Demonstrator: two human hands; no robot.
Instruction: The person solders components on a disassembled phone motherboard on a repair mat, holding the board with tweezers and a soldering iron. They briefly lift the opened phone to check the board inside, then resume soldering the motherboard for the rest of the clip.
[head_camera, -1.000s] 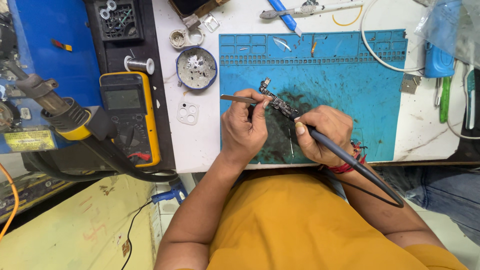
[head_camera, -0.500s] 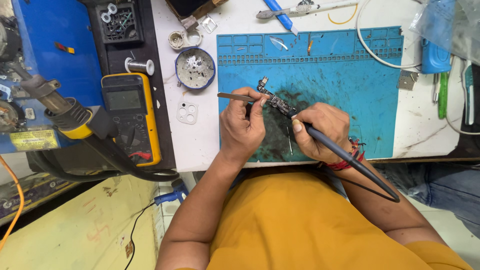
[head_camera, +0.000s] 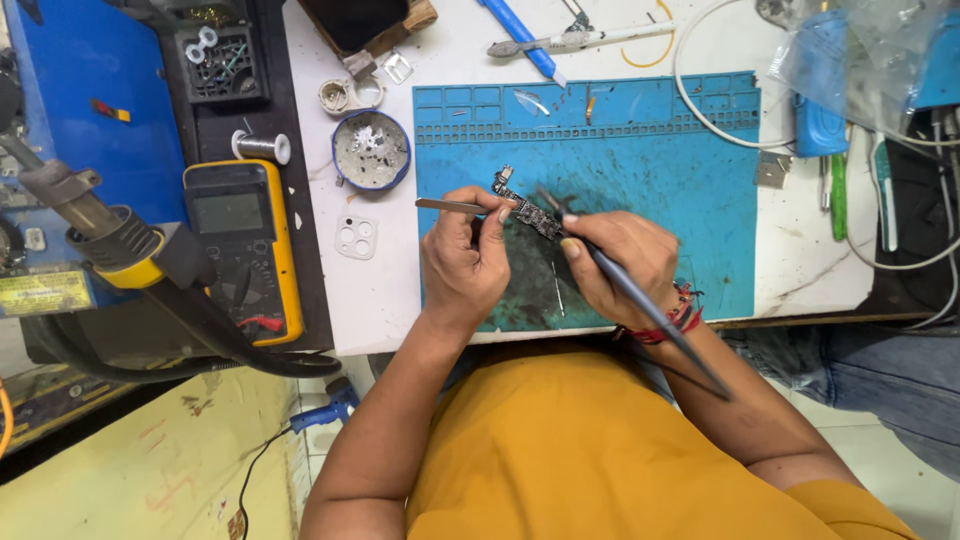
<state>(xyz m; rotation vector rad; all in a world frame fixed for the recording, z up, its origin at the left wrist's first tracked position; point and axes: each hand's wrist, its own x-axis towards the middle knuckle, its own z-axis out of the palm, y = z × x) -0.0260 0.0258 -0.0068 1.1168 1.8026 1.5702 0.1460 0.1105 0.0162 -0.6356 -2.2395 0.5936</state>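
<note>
Nearest the camera, the person in an orange shirt is leaning over the bench edge, both forearms reaching up onto the blue work mat. The left hand is curling its fingers closed around a pair of thin metal tweezers, which are lying almost level and pointing right toward the small circuit board. The right hand is pinching shut on a dark soldering iron, gripped like a pen, its handle and cable trailing back over the wrist while the tip is pressing at the board. The board is sitting on the mat between the two hands, just above the fingertips, on a dark smudged patch; whether the tweezers are actually gripping it cannot be told. Left of the mat, a small white plastic piece with round holes is lying on the white tabletop, and beyond it a round tin of small parts. Further left, a yellow multimeter is resting beside a hot-air nozzle with its black hose, and a spool of solder wire is lying above it. At the far edge, a blue-handled tool and a white cable are lying.
</note>
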